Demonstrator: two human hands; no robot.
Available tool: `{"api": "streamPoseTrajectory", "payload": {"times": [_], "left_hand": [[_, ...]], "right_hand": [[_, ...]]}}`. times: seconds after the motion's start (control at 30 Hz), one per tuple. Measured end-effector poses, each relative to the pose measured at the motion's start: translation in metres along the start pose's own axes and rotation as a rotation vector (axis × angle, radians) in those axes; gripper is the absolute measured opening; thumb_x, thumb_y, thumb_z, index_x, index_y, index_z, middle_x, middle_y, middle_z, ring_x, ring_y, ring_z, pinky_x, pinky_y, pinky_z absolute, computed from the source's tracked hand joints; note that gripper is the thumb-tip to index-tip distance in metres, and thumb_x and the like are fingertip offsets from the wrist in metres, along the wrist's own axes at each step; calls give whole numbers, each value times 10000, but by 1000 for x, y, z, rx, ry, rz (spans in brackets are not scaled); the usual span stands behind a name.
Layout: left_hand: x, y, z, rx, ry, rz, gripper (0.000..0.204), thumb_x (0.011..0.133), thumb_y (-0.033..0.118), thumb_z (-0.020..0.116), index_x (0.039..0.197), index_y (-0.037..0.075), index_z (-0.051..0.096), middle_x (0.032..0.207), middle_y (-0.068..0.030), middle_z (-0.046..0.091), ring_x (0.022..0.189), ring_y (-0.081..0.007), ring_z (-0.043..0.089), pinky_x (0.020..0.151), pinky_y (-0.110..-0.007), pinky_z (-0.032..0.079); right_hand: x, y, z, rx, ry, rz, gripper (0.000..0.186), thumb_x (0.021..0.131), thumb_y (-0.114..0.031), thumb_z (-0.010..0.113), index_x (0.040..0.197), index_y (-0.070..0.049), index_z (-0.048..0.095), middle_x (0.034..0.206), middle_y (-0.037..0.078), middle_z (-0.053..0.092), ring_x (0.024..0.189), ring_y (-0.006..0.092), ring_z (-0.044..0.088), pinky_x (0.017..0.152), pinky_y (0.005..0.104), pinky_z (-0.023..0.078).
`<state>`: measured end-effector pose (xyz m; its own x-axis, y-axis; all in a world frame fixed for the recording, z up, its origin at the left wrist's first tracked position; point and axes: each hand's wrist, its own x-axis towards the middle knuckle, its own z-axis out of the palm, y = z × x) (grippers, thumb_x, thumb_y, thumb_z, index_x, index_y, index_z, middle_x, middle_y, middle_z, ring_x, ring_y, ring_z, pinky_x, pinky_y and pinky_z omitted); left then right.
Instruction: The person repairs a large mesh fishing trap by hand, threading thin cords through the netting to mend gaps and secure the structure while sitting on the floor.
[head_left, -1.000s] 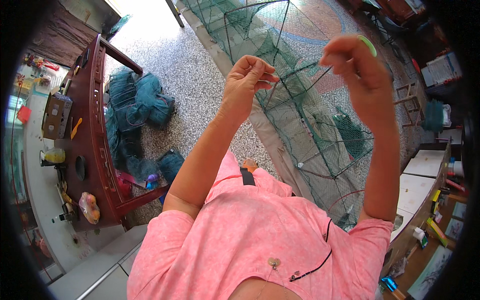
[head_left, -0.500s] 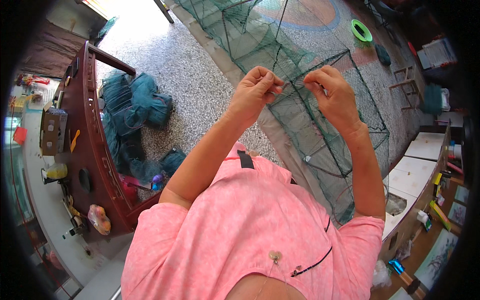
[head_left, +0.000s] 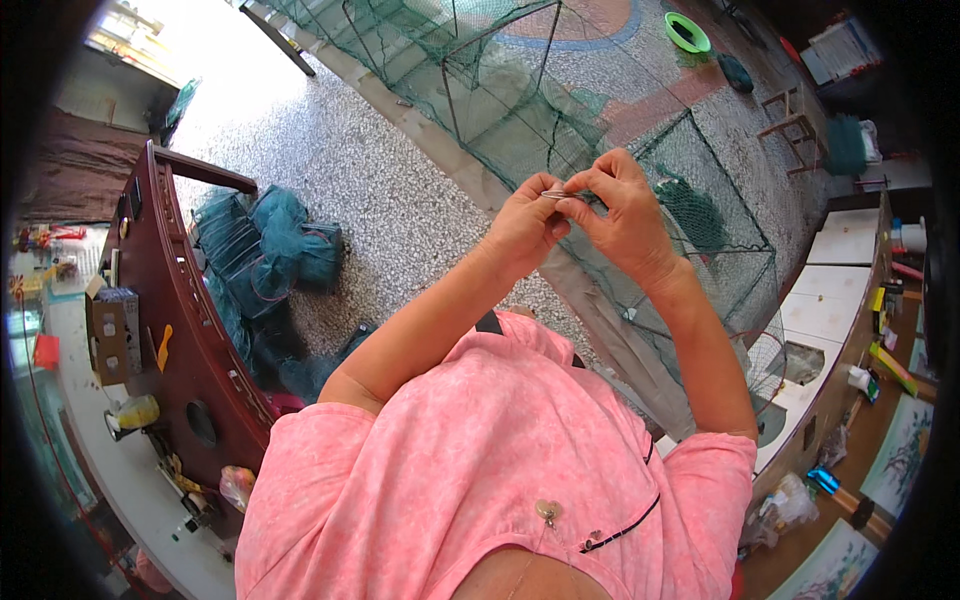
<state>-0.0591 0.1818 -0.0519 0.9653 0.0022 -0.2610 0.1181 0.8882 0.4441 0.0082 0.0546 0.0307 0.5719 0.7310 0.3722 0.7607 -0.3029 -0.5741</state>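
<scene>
My left hand [head_left: 528, 232] and my right hand [head_left: 628, 222] meet in front of me, fingertips close together. Between them is a small bundle of thin, pale cord [head_left: 562, 195], pinched by the fingers of both hands. Behind and below the hands stretches a long green mesh net trap [head_left: 495, 105] with dark rectangular frames. A denser dark green clump of netting [head_left: 692, 213] lies within it, right of my right hand. My hands hide part of the mesh, and I cannot make out whether the cord joins it.
Teal netting [head_left: 275, 245] is heaped on the speckled floor beside a dark red wooden table [head_left: 175, 340] at the left. A beige cloth strip [head_left: 590, 290] runs along the trap. Far right are a green basin [head_left: 687, 33], a wooden stool [head_left: 795, 130] and a white-topped counter [head_left: 835, 275].
My hands, apart before, have come together with the pale cord between their fingers. The view has shifted, and the green clump of netting has come into sight beside my right hand.
</scene>
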Motion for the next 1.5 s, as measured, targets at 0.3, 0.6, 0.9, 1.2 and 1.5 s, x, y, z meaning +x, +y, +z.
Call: {"api": "streamPoseTrajectory", "payload": {"times": [0.3, 0.6, 0.9, 1.2, 1.5], "left_hand": [[-6, 18, 26, 148, 38, 58, 43, 878, 51, 508, 868, 88, 487, 863, -15, 532, 735, -118, 507, 602, -231, 404], [-18, 14, 43, 1159, -209, 797, 281, 770, 30, 573, 1041, 93, 538, 1038, -87, 535, 962, -265, 488, 826, -354, 395], [-11, 22, 43, 1447, -312, 772, 291, 776, 78, 630, 1063, 96, 581, 1178, -93, 513, 1092, -295, 453, 948, -386, 346], [-12, 66, 39, 826, -277, 159, 202, 870, 208, 570, 970, 52, 649, 1019, -27, 625, 939, -120, 523, 886, -291, 377], [-12, 83, 33, 779, -329, 24, 186, 881, 208, 553, 936, 39, 607, 1036, -70, 626, 946, -125, 544, 884, -288, 402]], "right_hand": [[11, -35, 12, -286, 151, -44, 155, 684, -177, 704, 773, -100, 602, 884, 27, 538, 891, 229, 505, 771, 356, 391], [25, -91, -15, 87, 328, -317, 190, 812, -100, 631, 938, -84, 490, 722, 52, 578, 623, 205, 582, 604, 316, 472], [6, -127, -104, 523, 503, -260, 131, 950, -121, 458, 1035, -27, 428, 583, 9, 404, 483, 90, 374, 510, 287, 447], [9, -124, -118, -293, 232, -92, 94, 829, -70, 628, 859, -14, 557, 713, 43, 550, 582, 126, 489, 565, 248, 405], [-17, -75, -138, 25, 161, 754, 148, 889, -172, 573, 853, -31, 598, 621, -23, 550, 506, 23, 461, 443, 193, 380]]}}
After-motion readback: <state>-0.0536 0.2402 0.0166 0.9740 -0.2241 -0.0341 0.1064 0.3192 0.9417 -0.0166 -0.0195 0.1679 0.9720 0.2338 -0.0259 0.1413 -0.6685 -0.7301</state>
